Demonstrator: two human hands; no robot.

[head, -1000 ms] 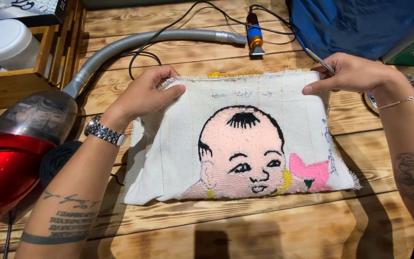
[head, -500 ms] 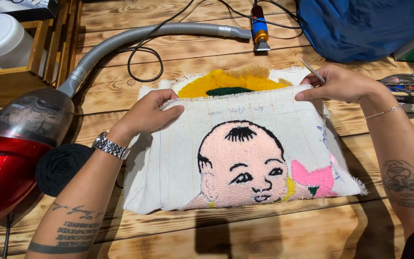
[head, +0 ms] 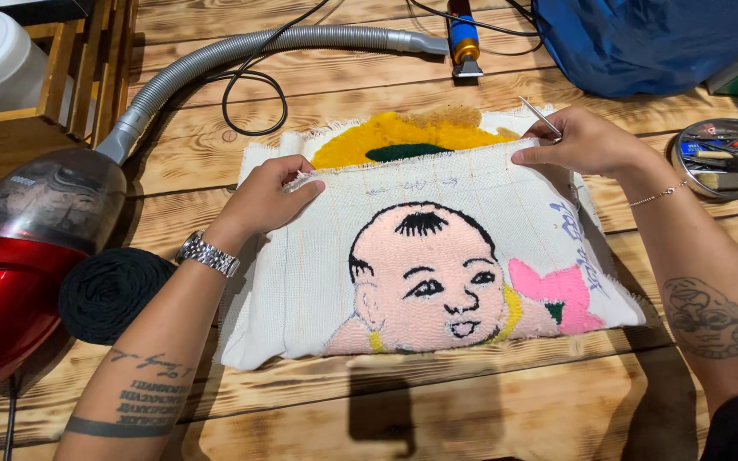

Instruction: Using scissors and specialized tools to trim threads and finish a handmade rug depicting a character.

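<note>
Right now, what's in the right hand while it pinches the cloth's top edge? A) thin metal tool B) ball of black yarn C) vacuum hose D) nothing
A: the right hand pinches the folded top edge of the tufted cloth with a thin metal tool sticking up between its fingers.
</note>
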